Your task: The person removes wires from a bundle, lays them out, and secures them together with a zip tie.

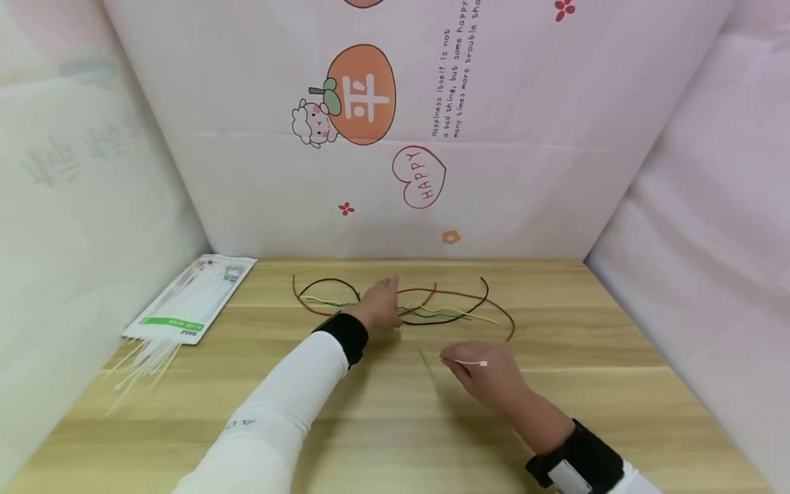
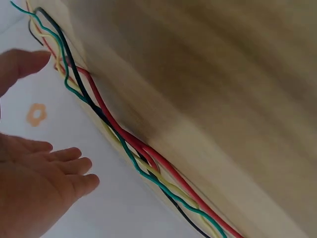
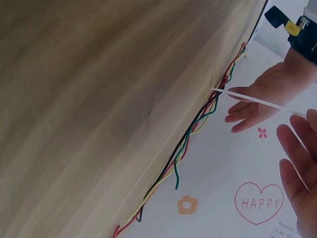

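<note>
Several thin wires lie loosely crossed on the wooden table: a red wire [image 1: 511, 321], a black wire [image 1: 327, 279], a yellow wire [image 1: 484, 317] and a green wire [image 2: 67, 79]. Over their middle is my left hand [image 1: 379, 307], its thumb and fingers apart in the left wrist view, with nothing held. My right hand [image 1: 494, 376], nearer the front and to the right, pinches a white cable tie [image 3: 255, 99] between thumb and fingers. The tie's small square head sticks out by the hand, and its thin end points toward the wires.
On the left lies a white packet [image 1: 197, 295] with a green stripe, and several white cable ties [image 1: 148, 360] spill from its near end. A printed white sheet [image 1: 506, 199] stands behind the table [image 1: 370, 425], with white sheets on both sides.
</note>
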Available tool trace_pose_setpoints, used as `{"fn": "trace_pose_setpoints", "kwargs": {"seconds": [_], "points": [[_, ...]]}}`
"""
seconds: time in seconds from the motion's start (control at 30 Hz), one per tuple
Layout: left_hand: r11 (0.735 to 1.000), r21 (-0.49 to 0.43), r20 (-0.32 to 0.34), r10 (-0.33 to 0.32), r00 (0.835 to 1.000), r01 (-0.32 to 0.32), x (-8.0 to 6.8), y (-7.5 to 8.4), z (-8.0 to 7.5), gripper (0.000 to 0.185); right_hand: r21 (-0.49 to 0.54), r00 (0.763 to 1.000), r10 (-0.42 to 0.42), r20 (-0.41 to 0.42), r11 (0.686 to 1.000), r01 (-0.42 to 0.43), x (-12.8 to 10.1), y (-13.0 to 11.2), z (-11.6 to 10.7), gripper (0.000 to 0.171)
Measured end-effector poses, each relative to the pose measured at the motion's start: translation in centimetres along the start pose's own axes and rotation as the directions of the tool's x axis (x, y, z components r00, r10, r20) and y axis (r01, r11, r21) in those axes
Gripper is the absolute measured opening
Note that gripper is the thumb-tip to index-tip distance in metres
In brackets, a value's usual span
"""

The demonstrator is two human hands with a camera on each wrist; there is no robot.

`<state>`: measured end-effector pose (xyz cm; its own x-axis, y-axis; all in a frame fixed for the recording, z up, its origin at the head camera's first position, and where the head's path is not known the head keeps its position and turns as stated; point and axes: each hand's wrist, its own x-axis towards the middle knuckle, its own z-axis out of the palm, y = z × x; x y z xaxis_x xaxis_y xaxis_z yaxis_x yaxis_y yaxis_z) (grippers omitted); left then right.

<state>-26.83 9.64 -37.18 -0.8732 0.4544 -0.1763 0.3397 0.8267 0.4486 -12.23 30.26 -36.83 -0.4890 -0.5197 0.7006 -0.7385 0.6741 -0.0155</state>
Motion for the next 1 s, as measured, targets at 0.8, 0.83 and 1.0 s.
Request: {"fn": "trace_pose_setpoints", "kwargs": {"seconds": [0.8,0.83,1.0], "points": [[0.940,0.339,0.033,0.025,0.999,-0.035,4.4,-0.4,1.7,0.006,-0.061,0.951,0.165,0.261,0.986,-0.154,3.2,2.0,2.8,0.005],[0.938,0.343,0.031,0.036,0.999,-0.044,4.5,-0.5,1.8,0.007,-0.058,0.946,0.179,0.270,0.984,-0.169,3.3,2.0,2.9,0.005],[0.937,0.337,0.014,0.088,0.996,-0.088,4.6,-1.0,2.0,0.010,-0.064,0.924,0.209,0.319,0.978,-0.199,3.9,2.3,3.7,0.000]]}}
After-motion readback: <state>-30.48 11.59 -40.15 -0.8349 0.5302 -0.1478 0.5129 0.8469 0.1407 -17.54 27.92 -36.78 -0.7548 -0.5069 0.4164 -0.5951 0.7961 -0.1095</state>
